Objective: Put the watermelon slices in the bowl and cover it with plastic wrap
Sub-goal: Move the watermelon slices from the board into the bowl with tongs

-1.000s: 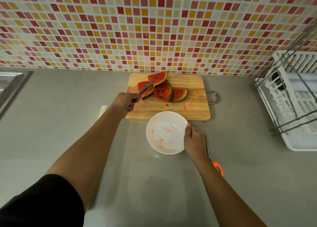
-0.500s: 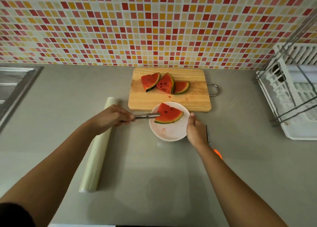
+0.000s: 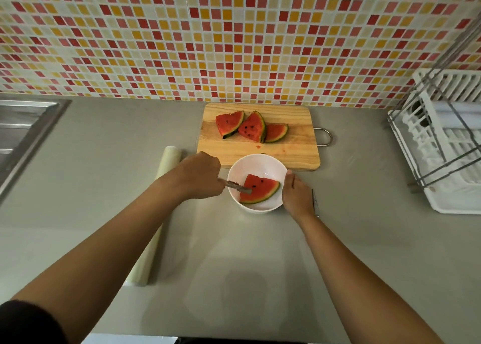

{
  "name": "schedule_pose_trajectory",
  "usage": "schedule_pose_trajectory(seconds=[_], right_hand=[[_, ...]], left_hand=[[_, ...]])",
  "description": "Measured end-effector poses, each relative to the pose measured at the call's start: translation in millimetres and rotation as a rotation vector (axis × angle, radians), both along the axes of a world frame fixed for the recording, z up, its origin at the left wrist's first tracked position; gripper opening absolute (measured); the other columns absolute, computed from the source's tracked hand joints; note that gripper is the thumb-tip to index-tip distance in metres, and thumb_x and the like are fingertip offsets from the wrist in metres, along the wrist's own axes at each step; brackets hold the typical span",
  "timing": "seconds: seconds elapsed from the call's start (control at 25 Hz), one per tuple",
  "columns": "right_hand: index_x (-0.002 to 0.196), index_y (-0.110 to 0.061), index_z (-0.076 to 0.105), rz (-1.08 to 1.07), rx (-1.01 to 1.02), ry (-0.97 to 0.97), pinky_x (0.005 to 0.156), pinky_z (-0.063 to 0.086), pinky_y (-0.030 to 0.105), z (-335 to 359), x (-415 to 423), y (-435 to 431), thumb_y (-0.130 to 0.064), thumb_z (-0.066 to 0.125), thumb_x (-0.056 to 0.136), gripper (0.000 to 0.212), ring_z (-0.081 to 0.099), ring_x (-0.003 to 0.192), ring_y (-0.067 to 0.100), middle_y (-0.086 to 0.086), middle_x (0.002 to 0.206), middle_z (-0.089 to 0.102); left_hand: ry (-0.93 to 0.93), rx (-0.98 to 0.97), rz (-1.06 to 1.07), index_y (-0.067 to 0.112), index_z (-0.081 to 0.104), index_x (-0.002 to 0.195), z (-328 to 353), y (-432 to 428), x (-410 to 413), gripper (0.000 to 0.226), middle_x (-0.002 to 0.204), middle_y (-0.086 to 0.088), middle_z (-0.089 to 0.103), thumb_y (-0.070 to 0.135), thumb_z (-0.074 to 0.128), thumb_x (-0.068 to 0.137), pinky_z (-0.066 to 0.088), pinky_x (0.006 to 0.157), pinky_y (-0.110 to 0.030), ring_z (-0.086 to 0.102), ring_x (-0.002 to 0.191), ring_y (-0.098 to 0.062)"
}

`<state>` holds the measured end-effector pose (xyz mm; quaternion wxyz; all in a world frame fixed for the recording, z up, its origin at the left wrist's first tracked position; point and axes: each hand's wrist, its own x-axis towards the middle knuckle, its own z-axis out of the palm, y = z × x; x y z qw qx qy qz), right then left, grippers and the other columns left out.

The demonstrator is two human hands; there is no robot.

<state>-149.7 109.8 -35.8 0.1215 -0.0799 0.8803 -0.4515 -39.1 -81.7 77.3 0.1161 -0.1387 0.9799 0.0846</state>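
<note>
Left hand [image 3: 200,176] tongs [image 3: 238,186] a watermelon slice [image 3: 260,189] into the bowl [image 3: 256,161] the right hand [image 3: 296,194] steadies.

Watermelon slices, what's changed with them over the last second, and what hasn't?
The left hand, gripping metal tongs, carried one red watermelon slice from the wooden cutting board toward the person and lowered it into the white round bowl; the tongs are still on it. Three slices remain on the board. The right hand still steadies the bowl's rim; the plastic wrap roll is untouched.
</note>
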Motion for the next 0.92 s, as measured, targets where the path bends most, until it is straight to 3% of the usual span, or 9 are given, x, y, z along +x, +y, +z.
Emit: schedule_pose_trajectory(seconds=[0.12, 0.24, 0.36, 0.6, 0.76, 0.92], right_hand=[[0.099, -0.009, 0.064, 0.002, 0.01, 0.0, 0.072, 0.032, 0.028, -2.2, -1.2, 0.2, -0.036, 0.024, 0.099, 0.048, 0.058, 0.096, 0.034, 0.018, 0.102, 0.067], [0.102, -0.011, 0.062, 0.001, 0.033, -0.008, 0.072, 0.034, 0.029, -3.5, -3.3, -0.3, -0.037, 0.024, 0.098, 0.047, 0.058, 0.097, 0.035, 0.017, 0.103, 0.067], [0.099, -0.011, 0.063, 0.008, 0.053, 0.023, 0.07, 0.033, 0.029, -6.0, -4.1, 0.5, -0.037, 0.025, 0.099, 0.045, 0.059, 0.094, 0.035, 0.017, 0.1, 0.068], [0.1, -0.011, 0.063, 0.003, 0.092, 0.04, 0.069, 0.034, 0.03, -11.8, -8.1, -0.4, -0.036, 0.027, 0.099, 0.044, 0.06, 0.093, 0.037, 0.019, 0.099, 0.068], [0.096, -0.011, 0.063, 0.009, 0.089, 0.05, 0.068, 0.035, 0.03, -13.2, -8.3, -0.3, -0.036, 0.027, 0.098, 0.043, 0.06, 0.091, 0.036, 0.018, 0.096, 0.069], [0.096, -0.013, 0.063, 0.013, 0.073, 0.04, 0.068, 0.036, 0.029, -11.5, -8.3, 0.0, -0.036, 0.028, 0.098, 0.042, 0.061, 0.089, 0.034, 0.015, 0.094, 0.069]], left_hand=[[0.035, 0.131, 0.097, 0.01, 0.07, 0.088, 6.4, -16.9, -6.8, 0.031, 0.081, 0.001, 0.064, 0.038, 0.056, 0.087, 0.038, 0.056, -0.023, 0.056, 0.072, -0.014], [0.154, 0.442, 0.549, 0.011, 0.068, 0.067, -9.6, -45.7, -21.1, 0.033, 0.071, 0.001, 0.064, 0.037, 0.06, 0.086, 0.036, 0.053, -0.021, 0.054, 0.064, -0.01], [0.27, 0.536, 0.884, 0.008, 0.066, 0.061, -40.5, -66.7, -31.3, 0.036, 0.065, -0.003, 0.063, 0.037, 0.064, 0.081, 0.037, 0.051, -0.025, 0.051, 0.058, -0.013], [0.223, 0.694, 0.967, 0.011, 0.067, 0.064, -64.5, -84.5, -63.7, 0.029, 0.069, -0.002, 0.068, 0.032, 0.061, 0.083, 0.041, 0.052, -0.025, 0.051, 0.055, -0.015], [0.259, 0.922, 1.071, 0.003, 0.069, 0.078, -69.4, -87.5, -66.5, 0.02, 0.063, -0.004, 0.064, 0.018, 0.056, 0.079, 0.029, 0.04, -0.02, 0.039, 0.042, -0.015], [0.247, 1.146, 1.116, 0.005, 0.064, 0.077, -69.7, -84.7, -62.4, 0.018, 0.061, -0.002, 0.057, 0.016, 0.051, 0.084, 0.018, 0.034, -0.016, 0.027, 0.035, -0.008]])
